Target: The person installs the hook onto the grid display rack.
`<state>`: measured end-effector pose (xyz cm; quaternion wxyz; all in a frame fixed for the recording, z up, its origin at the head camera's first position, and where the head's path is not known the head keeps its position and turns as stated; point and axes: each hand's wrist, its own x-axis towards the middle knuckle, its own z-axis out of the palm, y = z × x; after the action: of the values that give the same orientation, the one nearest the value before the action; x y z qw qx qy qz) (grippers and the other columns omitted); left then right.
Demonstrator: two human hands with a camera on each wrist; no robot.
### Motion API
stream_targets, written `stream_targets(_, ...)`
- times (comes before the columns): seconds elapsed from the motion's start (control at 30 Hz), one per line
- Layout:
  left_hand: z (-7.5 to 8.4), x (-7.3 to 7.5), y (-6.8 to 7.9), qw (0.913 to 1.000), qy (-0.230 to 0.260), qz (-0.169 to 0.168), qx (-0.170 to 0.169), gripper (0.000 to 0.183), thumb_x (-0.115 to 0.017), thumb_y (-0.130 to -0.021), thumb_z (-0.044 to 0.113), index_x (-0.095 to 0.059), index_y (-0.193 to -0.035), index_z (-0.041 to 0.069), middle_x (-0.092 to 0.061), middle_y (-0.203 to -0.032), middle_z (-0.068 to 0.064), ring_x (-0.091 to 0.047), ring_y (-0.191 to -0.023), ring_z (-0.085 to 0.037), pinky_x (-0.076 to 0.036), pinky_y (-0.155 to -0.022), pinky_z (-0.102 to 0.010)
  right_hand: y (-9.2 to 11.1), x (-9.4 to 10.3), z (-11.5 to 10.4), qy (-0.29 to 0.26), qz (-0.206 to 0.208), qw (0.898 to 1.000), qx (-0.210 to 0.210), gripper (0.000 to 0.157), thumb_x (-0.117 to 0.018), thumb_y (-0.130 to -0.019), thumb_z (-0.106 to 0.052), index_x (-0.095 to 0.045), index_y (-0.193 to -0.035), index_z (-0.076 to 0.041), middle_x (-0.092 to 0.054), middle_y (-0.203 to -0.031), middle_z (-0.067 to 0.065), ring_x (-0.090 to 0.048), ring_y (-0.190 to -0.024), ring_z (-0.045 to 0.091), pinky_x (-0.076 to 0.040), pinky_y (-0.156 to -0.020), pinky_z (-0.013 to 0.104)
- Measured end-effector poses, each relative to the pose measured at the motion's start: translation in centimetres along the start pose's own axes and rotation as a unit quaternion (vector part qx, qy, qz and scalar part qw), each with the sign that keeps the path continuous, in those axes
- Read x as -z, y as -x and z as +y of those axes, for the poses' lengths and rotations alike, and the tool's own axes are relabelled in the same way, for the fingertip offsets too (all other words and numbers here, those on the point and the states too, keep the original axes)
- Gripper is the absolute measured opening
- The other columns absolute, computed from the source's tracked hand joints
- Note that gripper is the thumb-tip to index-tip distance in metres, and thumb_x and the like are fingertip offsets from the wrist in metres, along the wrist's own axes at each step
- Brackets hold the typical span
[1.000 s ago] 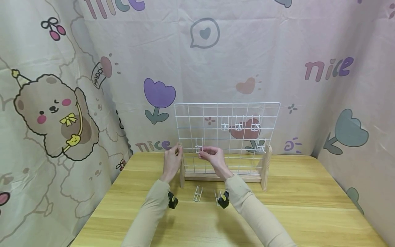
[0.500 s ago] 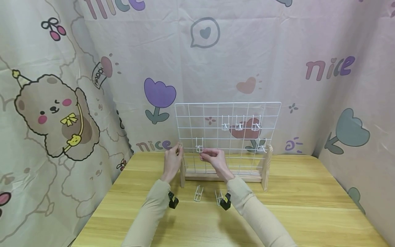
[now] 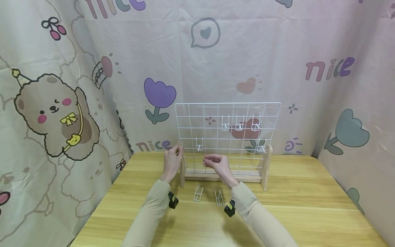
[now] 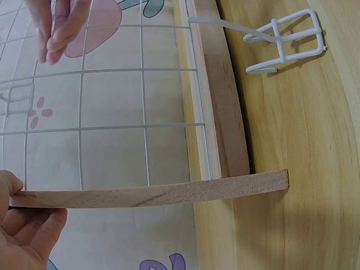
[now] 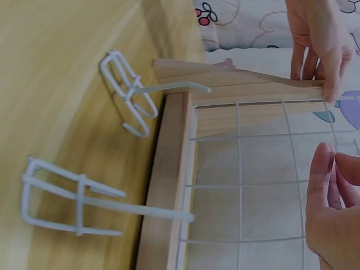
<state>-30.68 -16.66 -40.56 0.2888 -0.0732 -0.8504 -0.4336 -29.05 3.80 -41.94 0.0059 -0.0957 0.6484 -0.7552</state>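
My left hand (image 3: 172, 163) grips the top of the left wooden post (image 4: 152, 194) of a stand, thumb on one side and fingers on the other. A white wire grid panel (image 3: 228, 139) rises from that stand. One white wire hook (image 3: 199, 147) hangs on the grid's left part. Below and right of it, apart from it, is my right hand (image 3: 219, 166), thumb and fingertips close together with nothing between them. In the right wrist view, two more wire hooks, one farther off (image 5: 129, 90) and one nearer (image 5: 79, 205), lie on the table before the stand.
Three hooks (image 3: 239, 127) hang in a row on the upper right of the grid, and another (image 3: 261, 148) hangs lower by the right post (image 3: 266, 168). Behind the wooden table (image 3: 293, 212) hangs a printed cloth (image 3: 262, 51).
My right hand has let go of the hook on the grid's left part and drawn back down and to the right. The left hand keeps its place on the post.
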Motion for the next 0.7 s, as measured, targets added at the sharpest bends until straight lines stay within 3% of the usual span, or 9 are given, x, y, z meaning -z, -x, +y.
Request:
stream_targets(0.33,0.1,0.1,0.2,1.0000,-0.005,0.000,-0.001,0.032,-0.057,-0.103,0.012,-0.063,-0.129,-0.007,-0.064,-0.126,-0.030,-0.070,-0.108,-0.042,-0.063,-0.084,-0.042,1.6,1.4,1.2,0.032,-0.025,0.999,0.005,0.030,-0.067,-0.091,0.005,-0.062,-0.118,0.017,-0.072,-0.110,0.030,-0.073,-0.081,0.010,-0.063,-0.083,0.026)
stream_targets(0.5,0.0,0.2,0.3,1.0000,-0.001,-0.001,0.001,0.033,-0.056,-0.103,0.012,-0.062,-0.129,-0.007,-0.064,-0.126,-0.030,-0.072,-0.106,-0.041,-0.065,-0.077,-0.040,2.4,2.5,1.9,0.053,-0.047,0.997,0.005,0.032,-0.067,-0.091,0.002,-0.062,-0.119,0.016,-0.070,-0.114,0.032,-0.072,-0.081,0.008,-0.063,-0.087,0.031)
stream_targets(0.7,0.0,0.1,0.3,1.0000,-0.008,0.000,-0.002,0.033,-0.056,-0.104,0.013,-0.062,-0.129,-0.007,-0.062,-0.130,-0.029,-0.072,-0.107,-0.040,-0.065,-0.072,-0.039,3.5,4.0,2.6,0.079,-0.038,0.996,-0.013,0.033,-0.070,-0.090,-0.003,-0.064,-0.119,0.012,-0.071,-0.116,0.029,-0.073,-0.084,0.010,-0.062,-0.090,0.034)
